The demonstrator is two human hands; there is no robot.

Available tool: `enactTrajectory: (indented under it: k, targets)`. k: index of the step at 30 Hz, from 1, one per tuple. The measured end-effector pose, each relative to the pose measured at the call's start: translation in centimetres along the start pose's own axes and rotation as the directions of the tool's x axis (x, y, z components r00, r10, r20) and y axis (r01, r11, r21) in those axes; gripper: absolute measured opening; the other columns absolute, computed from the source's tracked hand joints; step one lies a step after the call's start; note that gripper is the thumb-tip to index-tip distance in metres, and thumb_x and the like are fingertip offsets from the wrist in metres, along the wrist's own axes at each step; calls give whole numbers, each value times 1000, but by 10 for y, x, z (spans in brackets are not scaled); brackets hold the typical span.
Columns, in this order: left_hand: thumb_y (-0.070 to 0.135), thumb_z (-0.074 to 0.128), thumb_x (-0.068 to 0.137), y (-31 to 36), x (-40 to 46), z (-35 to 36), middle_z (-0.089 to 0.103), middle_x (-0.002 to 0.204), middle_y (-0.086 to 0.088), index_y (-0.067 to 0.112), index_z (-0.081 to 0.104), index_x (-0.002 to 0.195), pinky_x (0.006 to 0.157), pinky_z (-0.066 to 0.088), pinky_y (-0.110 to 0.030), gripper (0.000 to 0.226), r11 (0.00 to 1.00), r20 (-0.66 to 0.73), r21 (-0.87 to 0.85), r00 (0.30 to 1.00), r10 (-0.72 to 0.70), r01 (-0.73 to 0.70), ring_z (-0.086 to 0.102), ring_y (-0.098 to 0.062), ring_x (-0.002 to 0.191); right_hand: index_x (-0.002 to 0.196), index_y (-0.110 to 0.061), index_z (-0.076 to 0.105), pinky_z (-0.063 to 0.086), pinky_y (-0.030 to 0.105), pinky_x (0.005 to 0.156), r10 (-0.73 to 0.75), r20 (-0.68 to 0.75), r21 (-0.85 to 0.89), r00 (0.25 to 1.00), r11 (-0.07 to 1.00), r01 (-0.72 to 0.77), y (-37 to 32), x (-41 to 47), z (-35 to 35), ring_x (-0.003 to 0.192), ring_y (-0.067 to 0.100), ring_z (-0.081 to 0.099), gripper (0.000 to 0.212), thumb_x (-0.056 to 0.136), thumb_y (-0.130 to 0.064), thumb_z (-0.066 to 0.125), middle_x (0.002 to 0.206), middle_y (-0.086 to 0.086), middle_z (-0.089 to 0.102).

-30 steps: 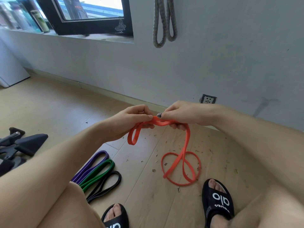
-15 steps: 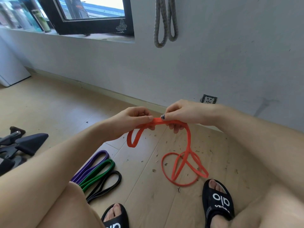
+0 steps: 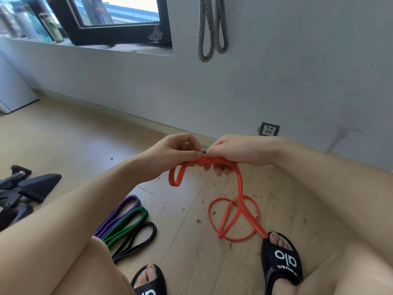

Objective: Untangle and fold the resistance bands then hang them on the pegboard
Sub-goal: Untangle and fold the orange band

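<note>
An orange resistance band (image 3: pixel 239 188) is held between both hands above the floor. My left hand (image 3: pixel 172 152) pinches it at the left, where a short folded loop hangs down. My right hand (image 3: pixel 231 150) grips it right beside the left hand. From the right hand the band drops to the wooden floor and lies in crossed loops, one end touching my right slipper (image 3: pixel 282 262). Purple (image 3: pixel 119 213), green (image 3: pixel 127 224) and black (image 3: pixel 136 239) bands lie folded side by side on the floor by my left knee. A grey band (image 3: pixel 212 28) hangs on the wall above.
The grey wall is close ahead with a power socket (image 3: pixel 269 129) low on it and a dark-framed window (image 3: pixel 119 20) at upper left. Black exercise equipment (image 3: pixel 25 188) lies on the floor at the left. My left slipper (image 3: pixel 148 282) is at the bottom edge. Small debris is scattered on the floor.
My hands have drawn closer together on the orange band. The loops on the floor have shifted right, and one end now reaches my right slipper.
</note>
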State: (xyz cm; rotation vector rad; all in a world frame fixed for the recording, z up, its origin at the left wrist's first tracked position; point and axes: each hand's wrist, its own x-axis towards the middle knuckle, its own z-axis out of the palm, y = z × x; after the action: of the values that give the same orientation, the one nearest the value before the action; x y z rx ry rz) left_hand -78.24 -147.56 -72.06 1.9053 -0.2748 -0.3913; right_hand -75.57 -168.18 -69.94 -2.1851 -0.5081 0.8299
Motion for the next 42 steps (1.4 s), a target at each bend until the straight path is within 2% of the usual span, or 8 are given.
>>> enactTrajectory:
  k: [9, 20, 25, 28, 32, 36, 38, 42]
  targets:
    - [19, 60, 101, -11, -9, -12, 74, 112, -16, 4, 62, 109, 94, 59, -36, 17, 983, -1, -130, 992, -130, 128, 73, -30, 105, 78, -5, 62, 33, 24, 51, -18, -195, 151, 981, 987, 48, 11, -2, -22, 50, 12, 37, 33, 104, -21, 50, 57, -1, 45]
    - [18, 78, 89, -12, -6, -13, 75, 103, -10, 6, 66, 106, 89, 61, -36, 24, 991, -77, 62, 990, -114, 119, 74, -21, 94, 76, -7, 63, 33, 25, 51, 6, -278, 144, 961, 989, 35, 19, -4, -32, 50, 12, 36, 33, 102, -23, 51, 57, -1, 44]
    - [9, 69, 95, -13, 0, -8, 75, 98, -11, 7, 68, 102, 91, 61, -40, 7, 983, -114, 146, 989, -93, 109, 74, -20, 90, 73, -8, 63, 33, 25, 51, 9, -285, 156, 959, 987, 37, 21, -5, -33, 49, 12, 36, 34, 102, -22, 51, 56, -1, 44]
    - [-2, 57, 97, -14, 2, -8, 75, 98, -10, 9, 71, 100, 98, 58, -39, 18, 974, -114, 205, 990, -78, 100, 73, -22, 95, 73, -8, 62, 33, 25, 51, 14, -289, 161, 957, 986, 34, 21, -6, -34, 49, 12, 35, 35, 102, -25, 51, 55, -1, 44]
    - [-10, 43, 97, -10, 3, -10, 70, 91, -9, 2, 67, 96, 99, 54, -37, 27, 989, -65, -128, 995, -80, 71, 70, -21, 90, 73, -9, 60, 32, 27, 53, 56, -256, 174, 965, 985, -11, 23, -7, -35, 49, 12, 35, 32, 100, -23, 50, 55, -2, 43]
    - [3, 38, 88, 1, 2, -14, 58, 79, -6, 7, 56, 87, 87, 60, -36, 19, 702, 62, -696, 987, -151, 151, 62, -19, 74, 75, -10, 58, 31, 28, 54, 68, -183, 196, 981, 980, -32, 20, -7, -29, 50, 13, 34, 28, 99, -21, 49, 57, -1, 41]
    - [8, 36, 87, 2, 1, -14, 54, 76, -5, 8, 54, 89, 77, 62, -36, 18, 659, 63, -731, 978, -197, 180, 57, -19, 67, 76, -10, 58, 30, 29, 55, 57, -175, 209, 983, 978, -20, 18, -6, -27, 49, 13, 33, 27, 98, -21, 48, 57, -1, 40]
    - [14, 49, 94, -12, 5, -14, 65, 97, -14, 3, 56, 118, 90, 60, -43, 27, 899, -153, -409, 960, -236, 156, 70, -27, 81, 76, -8, 59, 30, 28, 54, 43, -180, 191, 983, 982, -8, 15, -3, -23, 50, 14, 33, 28, 99, -21, 49, 55, -1, 40]
